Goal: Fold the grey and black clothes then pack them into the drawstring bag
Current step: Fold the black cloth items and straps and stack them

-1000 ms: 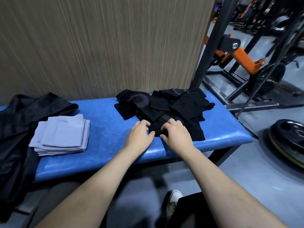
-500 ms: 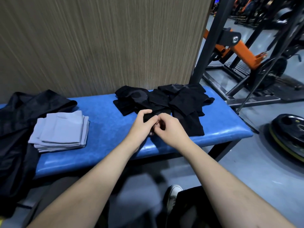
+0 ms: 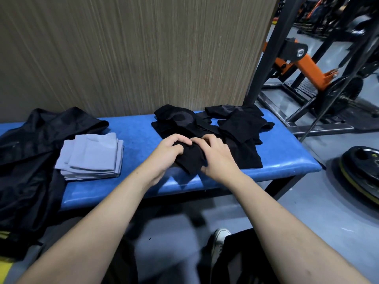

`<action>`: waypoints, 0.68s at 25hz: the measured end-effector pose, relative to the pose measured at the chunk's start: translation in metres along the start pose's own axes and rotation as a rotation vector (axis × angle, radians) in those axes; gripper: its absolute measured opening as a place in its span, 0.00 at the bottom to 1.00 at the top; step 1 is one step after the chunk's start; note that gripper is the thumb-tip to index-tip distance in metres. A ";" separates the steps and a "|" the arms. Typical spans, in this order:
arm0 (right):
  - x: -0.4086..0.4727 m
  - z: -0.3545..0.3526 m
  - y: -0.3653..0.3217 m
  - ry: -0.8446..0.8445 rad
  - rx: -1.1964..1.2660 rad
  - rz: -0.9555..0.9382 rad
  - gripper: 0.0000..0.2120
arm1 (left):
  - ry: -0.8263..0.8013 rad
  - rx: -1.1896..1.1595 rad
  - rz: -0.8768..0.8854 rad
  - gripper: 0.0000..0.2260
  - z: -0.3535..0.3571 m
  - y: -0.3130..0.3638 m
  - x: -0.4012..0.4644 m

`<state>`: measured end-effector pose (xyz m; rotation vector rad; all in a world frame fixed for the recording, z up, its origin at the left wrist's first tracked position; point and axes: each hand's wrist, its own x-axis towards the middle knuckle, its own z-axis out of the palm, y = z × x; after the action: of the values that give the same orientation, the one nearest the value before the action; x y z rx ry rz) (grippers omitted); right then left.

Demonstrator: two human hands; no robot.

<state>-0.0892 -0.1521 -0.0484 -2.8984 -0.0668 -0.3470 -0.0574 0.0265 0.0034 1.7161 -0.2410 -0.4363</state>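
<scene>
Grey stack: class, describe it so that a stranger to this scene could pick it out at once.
Start at the blue bench in front of the wood-grain wall. On its left part lies the grey stack, beside a black bag further left. It is the only pale cloth there, neatly folded and squared, while the black clothes to the right lie in a loose heap.

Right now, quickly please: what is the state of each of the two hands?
Left hand: closed, fingers curled on the black cloth.
Right hand: closed, gripping the same black cloth from its other side.
</scene>
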 end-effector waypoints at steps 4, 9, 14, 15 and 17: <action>0.006 0.004 -0.007 0.068 -0.025 -0.017 0.32 | -0.263 -0.080 -0.054 0.18 -0.016 0.013 -0.022; 0.011 0.004 -0.010 0.034 -0.059 -0.006 0.22 | -0.316 -0.193 -0.070 0.07 -0.051 0.014 -0.029; 0.004 -0.002 -0.012 -0.013 -0.067 0.071 0.12 | 0.073 -0.068 -0.034 0.07 -0.078 0.001 -0.024; 0.002 -0.003 -0.012 -0.044 -0.063 0.082 0.11 | 0.151 0.082 -0.003 0.08 -0.083 -0.004 -0.024; 0.000 -0.006 -0.011 -0.110 -0.089 0.090 0.10 | 0.246 0.446 0.102 0.10 -0.088 -0.016 -0.023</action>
<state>-0.0914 -0.1424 -0.0405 -2.9947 0.0621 -0.1786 -0.0429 0.1178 0.0042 2.1615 -0.2575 -0.0936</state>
